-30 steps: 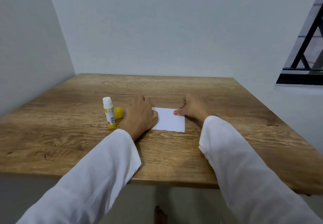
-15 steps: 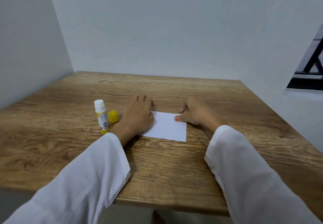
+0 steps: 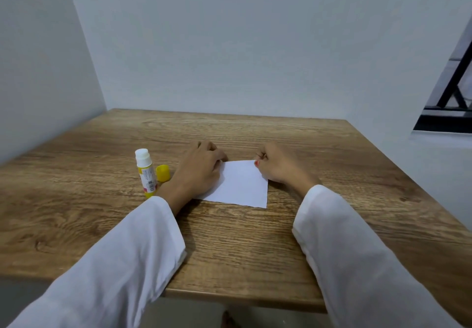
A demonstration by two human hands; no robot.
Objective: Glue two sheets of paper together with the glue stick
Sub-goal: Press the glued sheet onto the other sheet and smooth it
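The paper (image 3: 240, 184) is laid flat on the table (image 3: 229, 246) between the hands. Its left part is covered by the left hand (image 3: 199, 171), fingers loosely curled on it. Its far right corner is pinched by the right hand (image 3: 278, 164). Just left of the left hand, the uncapped glue stick (image 3: 145, 171) is stood upright, the yellow cap (image 3: 163, 173) beside it.

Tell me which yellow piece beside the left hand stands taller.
The uncapped glue stick, white tip up. The loose yellow cap right of it is much shorter.
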